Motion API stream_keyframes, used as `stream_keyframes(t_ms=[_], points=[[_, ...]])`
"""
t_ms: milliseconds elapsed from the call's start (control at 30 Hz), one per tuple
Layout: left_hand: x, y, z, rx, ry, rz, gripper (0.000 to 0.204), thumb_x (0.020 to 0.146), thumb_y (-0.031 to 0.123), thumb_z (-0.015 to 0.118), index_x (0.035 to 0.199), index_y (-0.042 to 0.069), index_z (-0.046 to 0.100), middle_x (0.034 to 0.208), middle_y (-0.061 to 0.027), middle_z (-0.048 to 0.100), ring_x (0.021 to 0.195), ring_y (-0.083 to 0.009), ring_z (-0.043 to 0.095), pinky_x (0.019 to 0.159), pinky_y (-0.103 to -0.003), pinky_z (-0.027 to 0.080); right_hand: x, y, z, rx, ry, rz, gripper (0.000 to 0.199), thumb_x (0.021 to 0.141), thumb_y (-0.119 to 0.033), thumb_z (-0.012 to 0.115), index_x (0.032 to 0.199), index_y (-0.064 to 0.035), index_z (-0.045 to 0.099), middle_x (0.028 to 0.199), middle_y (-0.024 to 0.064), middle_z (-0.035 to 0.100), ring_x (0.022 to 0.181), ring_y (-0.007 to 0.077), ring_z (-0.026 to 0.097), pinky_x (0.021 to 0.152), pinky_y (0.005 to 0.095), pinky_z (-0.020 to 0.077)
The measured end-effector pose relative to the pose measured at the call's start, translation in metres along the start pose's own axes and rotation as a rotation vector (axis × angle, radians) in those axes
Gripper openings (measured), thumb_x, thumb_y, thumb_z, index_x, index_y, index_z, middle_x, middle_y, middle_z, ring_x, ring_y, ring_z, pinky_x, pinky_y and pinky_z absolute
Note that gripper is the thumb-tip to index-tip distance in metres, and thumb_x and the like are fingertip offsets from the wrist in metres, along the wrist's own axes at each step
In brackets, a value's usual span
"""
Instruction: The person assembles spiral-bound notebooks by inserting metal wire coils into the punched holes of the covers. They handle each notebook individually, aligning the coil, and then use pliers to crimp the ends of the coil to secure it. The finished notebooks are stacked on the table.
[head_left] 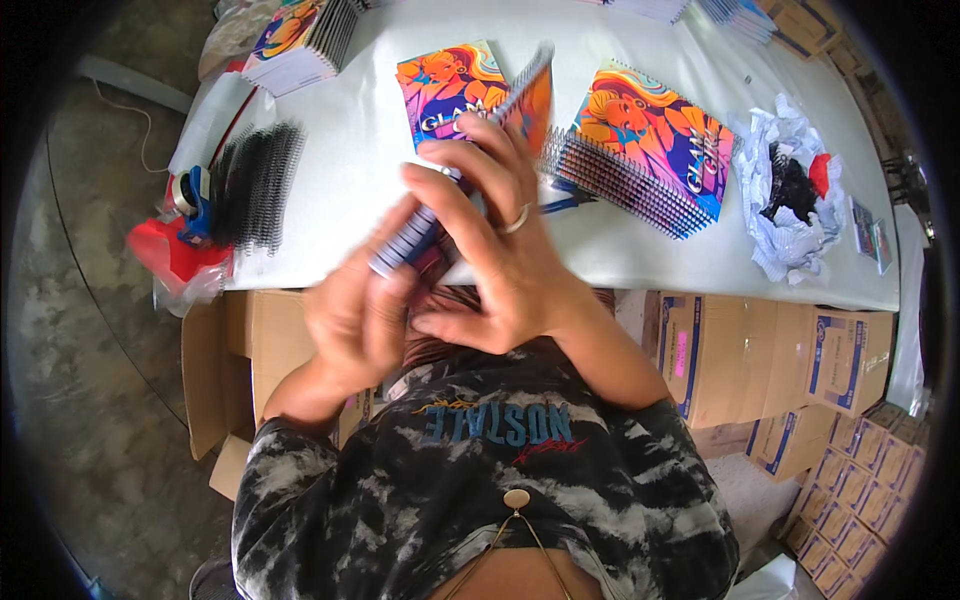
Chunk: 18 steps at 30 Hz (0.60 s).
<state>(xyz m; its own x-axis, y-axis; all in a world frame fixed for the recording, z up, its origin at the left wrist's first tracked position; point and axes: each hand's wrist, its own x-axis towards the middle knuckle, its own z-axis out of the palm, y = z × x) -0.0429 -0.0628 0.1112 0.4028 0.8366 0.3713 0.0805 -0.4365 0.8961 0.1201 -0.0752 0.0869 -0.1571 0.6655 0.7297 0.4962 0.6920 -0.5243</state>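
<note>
Between my two hands is a spiral-bound notebook [535, 98], tilted up nearly edge-on and smeared by motion. Its orange cover shows beyond my right fingers, and a silvery coil edge shows lower down. My left hand [350, 315] is closed around the near end. My right hand [500, 235], a ring on one finger, wraps the middle from above. Just behind it lies a colourful notebook [445, 85] with an illustrated cover. To the right, a fanned stack of notebooks [655, 130] with the same cover rests beside blue-handled pliers [567, 200].
Black spiral coils [258, 188] lie at the table's left, next to a blue tape dispenser [195, 205] and red plastic [170, 250]. Stacked notebooks [303, 45] stand far left. Crumpled paper [775, 235] holds black scraps at right. Cardboard boxes [770, 355] sit below the table edge.
</note>
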Motion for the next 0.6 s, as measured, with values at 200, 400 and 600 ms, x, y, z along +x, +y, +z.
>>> stream_keyframes(t_ms=[200, 400, 600], points=[[0.021, -0.043, -0.003, -0.475, -0.065, -0.415, 0.016, 0.085, 0.007, 0.063, 0.099, -0.001, 0.066, 0.092, -0.0058, 0.066, 0.083, -0.0082, 0.059, 0.076, -0.023, 0.048, -0.007, 0.015, -0.014, 0.373, -0.119, 0.719, 0.029, 0.089, -0.025, 0.057, 0.085, 0.0033, 0.062, 0.064, 0.0118, 0.060, 0.058, 0.0120, 0.056, 0.057, 0.0277, 0.0452], [0.040, -0.066, 0.006, -0.605, -0.320, -0.382, 0.014, 0.079, -0.005, 0.058, 0.092, 0.000, 0.061, 0.086, -0.0021, 0.063, 0.079, -0.0064, 0.056, 0.073, -0.022, 0.047, -0.032, 0.024, -0.001, 0.665, 0.217, 0.783, 0.018, 0.070, 0.008, 0.071, 0.082, 0.0005, 0.060, 0.076, 0.0064, 0.064, 0.071, 0.0085, 0.061, 0.066, 0.0228, 0.0505], [0.056, -0.073, 0.013, -0.502, -0.416, -0.323, 0.013, 0.075, -0.007, 0.058, 0.082, 0.004, 0.058, 0.079, 0.0005, 0.058, 0.072, -0.0046, 0.053, 0.066, -0.020, 0.044, -0.035, 0.018, -0.002, 0.326, 0.244, 0.665, 0.018, 0.068, 0.007, 0.072, 0.079, 0.0019, 0.059, 0.077, 0.0057, 0.061, 0.068, 0.0092, 0.061, 0.064, 0.0235, 0.0497]])
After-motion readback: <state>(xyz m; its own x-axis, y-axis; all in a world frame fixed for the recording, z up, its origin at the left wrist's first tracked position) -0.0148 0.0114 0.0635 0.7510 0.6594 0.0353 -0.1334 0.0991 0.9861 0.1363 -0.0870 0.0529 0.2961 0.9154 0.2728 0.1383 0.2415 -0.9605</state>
